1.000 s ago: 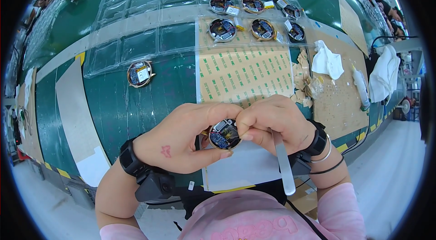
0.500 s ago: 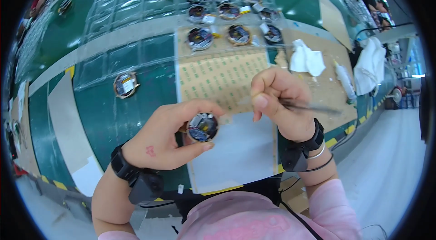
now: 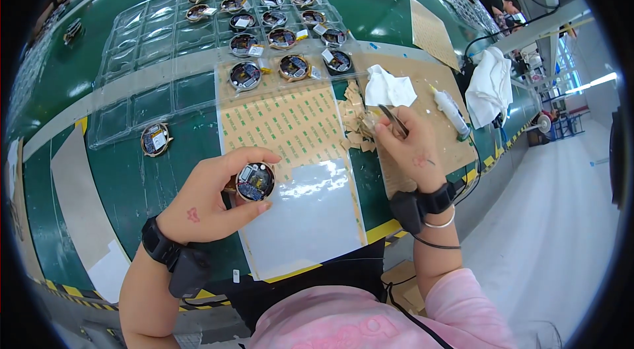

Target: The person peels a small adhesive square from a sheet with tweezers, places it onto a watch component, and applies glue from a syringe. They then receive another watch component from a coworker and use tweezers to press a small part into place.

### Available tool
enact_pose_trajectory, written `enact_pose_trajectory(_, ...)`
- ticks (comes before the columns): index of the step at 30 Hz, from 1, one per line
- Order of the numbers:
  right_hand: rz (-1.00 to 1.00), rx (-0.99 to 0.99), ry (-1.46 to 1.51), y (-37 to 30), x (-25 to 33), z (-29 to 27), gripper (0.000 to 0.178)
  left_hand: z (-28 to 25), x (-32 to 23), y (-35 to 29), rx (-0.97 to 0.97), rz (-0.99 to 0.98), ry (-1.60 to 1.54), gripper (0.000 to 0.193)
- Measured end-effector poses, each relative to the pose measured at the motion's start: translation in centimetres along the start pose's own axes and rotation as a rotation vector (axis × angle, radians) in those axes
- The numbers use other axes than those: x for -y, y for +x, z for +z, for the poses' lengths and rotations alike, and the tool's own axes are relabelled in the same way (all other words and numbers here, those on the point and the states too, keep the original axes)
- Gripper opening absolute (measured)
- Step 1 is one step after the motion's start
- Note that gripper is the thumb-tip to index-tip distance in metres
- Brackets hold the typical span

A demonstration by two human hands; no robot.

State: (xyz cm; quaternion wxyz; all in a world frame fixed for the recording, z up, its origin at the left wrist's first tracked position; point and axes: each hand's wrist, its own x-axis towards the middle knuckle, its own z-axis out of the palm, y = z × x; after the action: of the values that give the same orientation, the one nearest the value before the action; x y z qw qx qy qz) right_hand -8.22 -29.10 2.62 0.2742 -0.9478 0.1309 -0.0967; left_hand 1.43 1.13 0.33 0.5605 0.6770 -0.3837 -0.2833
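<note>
My left hand (image 3: 201, 204) is closed round the rim of a small round case with a circuit board (image 3: 255, 181) inside, held over a sheet's left edge. In my right hand (image 3: 416, 154) are dark metal tweezers (image 3: 395, 120), pointing up and away from me. That hand is over a heap of tan paper scraps (image 3: 358, 126); whether the fingertips hold a scrap I cannot make out. Between the hands lies a tan sheet with rows of green print (image 3: 281, 123), with a glossy white sheet (image 3: 304, 220) at its near end.
A clear compartment tray (image 3: 148, 78) holds several round circuit-board units (image 3: 246, 76) at the back. Another unit (image 3: 156, 140) lies at the left. To the right are a crumpled white cloth (image 3: 389, 87), a white tube bottle (image 3: 449, 111) and a hanging white cloth (image 3: 490, 88).
My right hand has moved right, from over the printed sheet to the paper scraps, and the tweezers have swung to point away from me. My left hand still holds the round case. The view has shifted.
</note>
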Motion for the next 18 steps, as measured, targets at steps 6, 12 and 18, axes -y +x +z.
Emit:
enact_pose_trajectory(6,0.013,-0.219,0.11,-0.2,0.0,0.3,0.018,0.2,0.3,0.0,0.002,0.036,0.025,0.048)
enact_pose_trajectory(12,0.072,-0.181,0.537,-0.6,0.0,-0.7,0.009,0.1,0.0,-0.1,0.007,0.005,-0.013,0.049)
enact_pose_trajectory(18,-0.085,0.118,1.138,0.3,4.1,0.6,0.008,0.2,0.4,-0.1,-0.033,0.032,-0.023,0.049)
